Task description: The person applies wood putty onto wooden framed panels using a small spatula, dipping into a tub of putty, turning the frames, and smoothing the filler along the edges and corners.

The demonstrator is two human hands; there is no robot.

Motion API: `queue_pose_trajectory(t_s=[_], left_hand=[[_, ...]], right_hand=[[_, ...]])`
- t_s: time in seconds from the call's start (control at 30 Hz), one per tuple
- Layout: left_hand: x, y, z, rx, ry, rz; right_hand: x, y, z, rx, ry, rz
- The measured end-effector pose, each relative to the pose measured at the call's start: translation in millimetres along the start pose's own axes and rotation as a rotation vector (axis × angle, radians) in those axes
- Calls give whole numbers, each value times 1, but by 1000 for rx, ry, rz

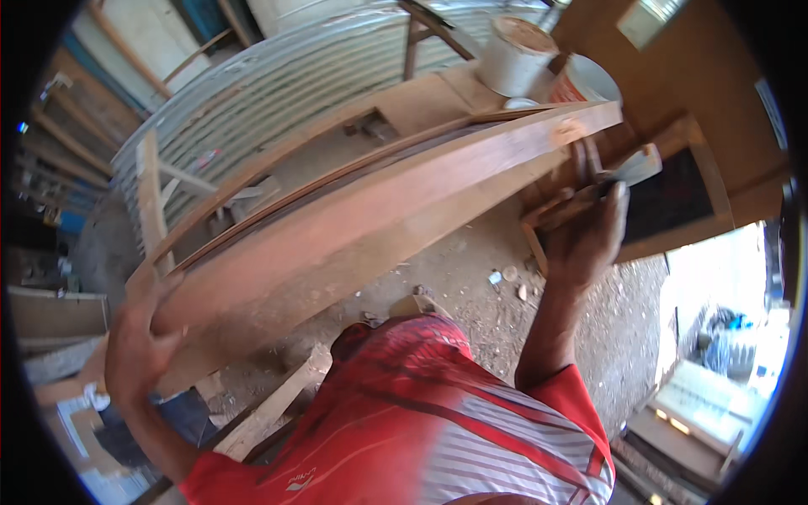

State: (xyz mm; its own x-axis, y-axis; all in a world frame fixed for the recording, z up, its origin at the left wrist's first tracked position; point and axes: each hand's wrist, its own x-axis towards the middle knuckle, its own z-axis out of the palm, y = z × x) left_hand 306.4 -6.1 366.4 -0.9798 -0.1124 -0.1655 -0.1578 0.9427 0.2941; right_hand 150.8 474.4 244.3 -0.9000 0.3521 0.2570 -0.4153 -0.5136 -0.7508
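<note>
A long wooden frame (pixel 362 206) stands on edge across the bench (pixel 324 286), its pale narrow face toward me. My left hand (pixel 139 345) grips the frame's near left end, thumb on this side; motion blurs its fingers. In my right hand (pixel 585 231) is a putty knife (pixel 637 166), held off to the right of the frame's far end with its pale blade pointing away. An orange-tan filler patch (pixel 568 130) marks the wood near that end.
A white bucket (pixel 513 63) and a second bucket (pixel 589 80) stand behind the frame's far end. Corrugated metal sheeting (pixel 278 93) lies beyond the bench. A dark-panelled wooden frame (pixel 673 194) leans at right. Wood offcuts (pixel 278 404) lie by my legs on the dirt floor (pixel 471 278).
</note>
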Motion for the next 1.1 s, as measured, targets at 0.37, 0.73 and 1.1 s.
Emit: queue_pose_trajectory(t_s=[0.37,0.73,1.1], left_hand=[[59,-36,-22,-27,384,189],[59,-21,-5,48,511,170],[47,-32,3,-12,510,127]], right_hand=[[37,-1,54,-666,24,-257],[84,-26,17,-1169,-221,-387],[78,-23,15,-1442,-255,-659]])
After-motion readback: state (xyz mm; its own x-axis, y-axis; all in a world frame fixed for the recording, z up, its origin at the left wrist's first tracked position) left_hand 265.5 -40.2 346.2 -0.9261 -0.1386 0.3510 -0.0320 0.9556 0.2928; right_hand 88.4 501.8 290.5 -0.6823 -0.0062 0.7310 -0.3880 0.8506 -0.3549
